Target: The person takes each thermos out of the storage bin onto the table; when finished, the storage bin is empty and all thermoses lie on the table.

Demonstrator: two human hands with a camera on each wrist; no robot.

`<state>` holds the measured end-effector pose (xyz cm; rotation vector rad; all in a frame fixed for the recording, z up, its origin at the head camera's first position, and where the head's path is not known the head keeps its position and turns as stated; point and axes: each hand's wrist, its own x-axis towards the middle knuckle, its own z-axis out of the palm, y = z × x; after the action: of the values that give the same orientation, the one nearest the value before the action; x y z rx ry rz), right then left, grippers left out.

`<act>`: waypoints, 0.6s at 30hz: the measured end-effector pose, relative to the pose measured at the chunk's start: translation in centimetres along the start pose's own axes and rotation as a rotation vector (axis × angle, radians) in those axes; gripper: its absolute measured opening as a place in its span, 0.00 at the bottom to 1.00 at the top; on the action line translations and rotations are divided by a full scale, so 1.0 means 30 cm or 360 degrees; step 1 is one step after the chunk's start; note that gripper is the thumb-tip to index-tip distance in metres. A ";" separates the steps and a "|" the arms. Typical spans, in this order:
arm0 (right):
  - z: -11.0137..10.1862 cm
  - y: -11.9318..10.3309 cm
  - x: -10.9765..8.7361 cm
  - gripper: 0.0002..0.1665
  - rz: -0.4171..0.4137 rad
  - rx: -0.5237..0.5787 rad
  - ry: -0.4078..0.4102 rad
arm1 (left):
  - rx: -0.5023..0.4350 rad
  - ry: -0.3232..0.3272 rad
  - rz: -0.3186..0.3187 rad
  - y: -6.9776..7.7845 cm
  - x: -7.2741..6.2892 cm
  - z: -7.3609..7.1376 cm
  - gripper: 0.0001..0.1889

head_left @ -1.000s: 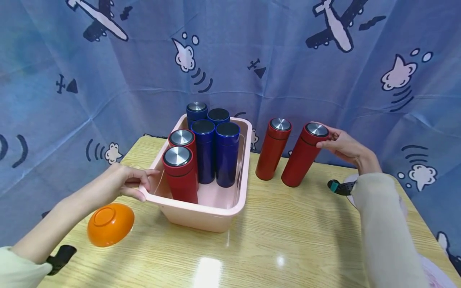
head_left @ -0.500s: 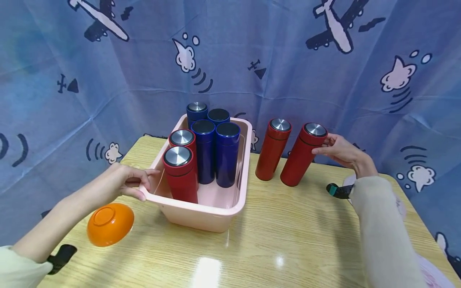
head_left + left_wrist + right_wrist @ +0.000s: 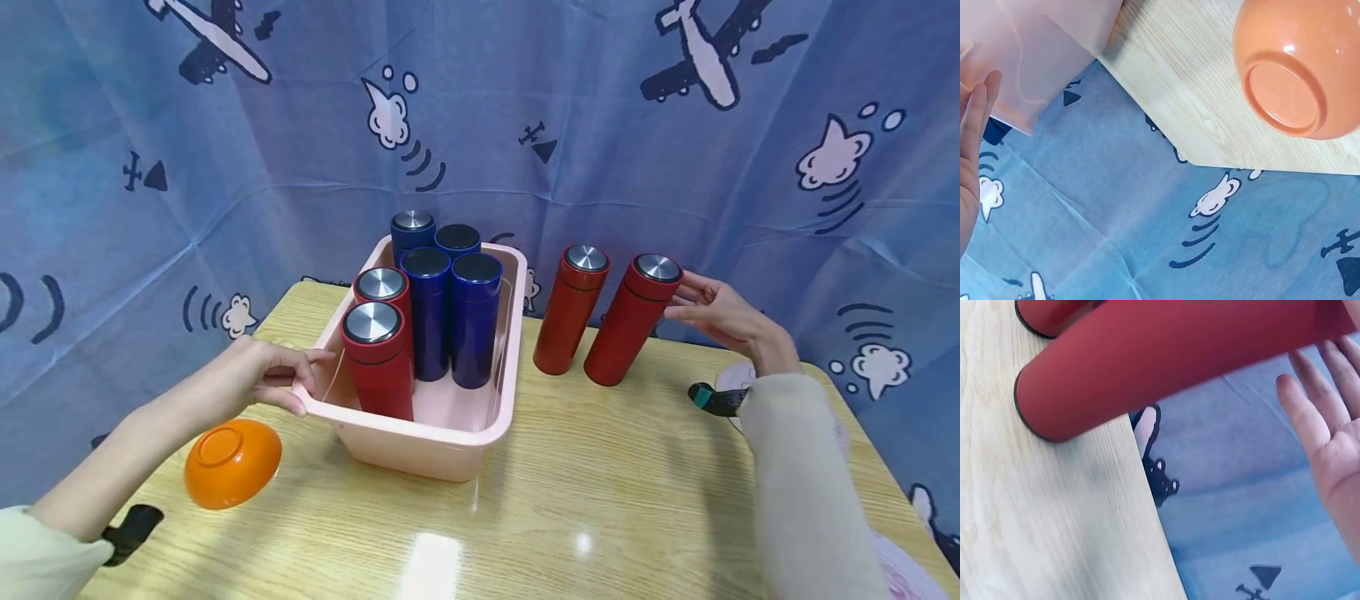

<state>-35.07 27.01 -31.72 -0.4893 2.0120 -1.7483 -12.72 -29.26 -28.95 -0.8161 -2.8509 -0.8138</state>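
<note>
From where I stand, the right hand (image 3: 723, 317) is at the upper right side of a tall red cylindrical bottle with a brushed silver lid (image 3: 626, 333), fingers extended and loosely spread; no closed grip shows, and I cannot tell whether it makes contact. That bottle stands base down on the pale wood-grain tabletop (image 3: 585, 467), near the far edge, right of a second red cylindrical bottle (image 3: 566, 321) and just beside it. The left hand (image 3: 262, 379) pinches the near left corner of a pale pink plastic tub (image 3: 420, 431) holding two red bottles (image 3: 378, 367) at its left and four blue bottles (image 3: 476, 333) in the middle and far part. Principal hazard, in my judgement: a glancing push from those loose fingers could topple the tall bottle leftward into its neighbour, or over the far edge toward the patterned blue curtain (image 3: 480, 108). Secondary: a hard pull on the tub's corner could twist it and upset the upright bottles inside, which have bare floor to their near right. Minor: the left forearm passes close to an upturned orange bowl (image 3: 232, 464) and might knock it if lowered.
</note>
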 end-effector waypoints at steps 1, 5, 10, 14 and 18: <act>-0.003 0.001 -0.010 0.46 0.0018 0.0028 0.0032 | -0.0001 0.0001 -0.0007 0.000 0.000 0.001 0.10; -0.011 0.028 -0.053 0.38 0.0002 0.0191 0.0112 | 0.0020 0.0014 0.0007 -0.002 0.001 0.003 0.11; -0.002 0.067 -0.114 0.26 -0.0104 0.0288 0.0163 | 0.0054 0.0017 0.0017 -0.008 0.003 0.008 0.11; 0.029 0.084 -0.163 0.24 -0.0141 0.0268 0.0190 | 0.0054 0.0013 0.0045 -0.004 0.003 0.005 0.12; 0.075 0.083 -0.196 0.24 -0.0220 0.0359 0.0110 | 0.0031 -0.0001 0.0042 -0.004 -0.001 0.005 0.11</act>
<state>-28.86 28.58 -33.91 -0.5096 1.8329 -2.0722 -12.76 -29.30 -29.13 -0.8503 -2.8377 -0.7815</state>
